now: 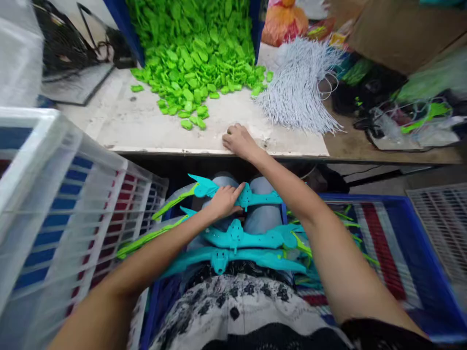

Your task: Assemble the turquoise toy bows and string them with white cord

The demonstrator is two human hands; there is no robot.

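Across my lap lie several turquoise plastic wing-shaped toy parts (259, 240) with lime-green strips at their ends. My left hand (225, 201) is closed around the farthest turquoise part (264, 198), close to its raised middle. Above it, at the front edge of the white worktop, my right hand (241, 141) rests with bent fingers. A speck of green shows by its fingertips, too small to name. Beyond that hand, a heap of small lime-green plastic pieces (197, 58) spills onto the worktop.
A blue bin (133, 34) surrounds the heap's back. White cords (302, 87) lie in a bundle at the right. A white plastic crate (54, 121) stands at my left. A blue crate (434, 272) holding more turquoise and green parts is at my right.
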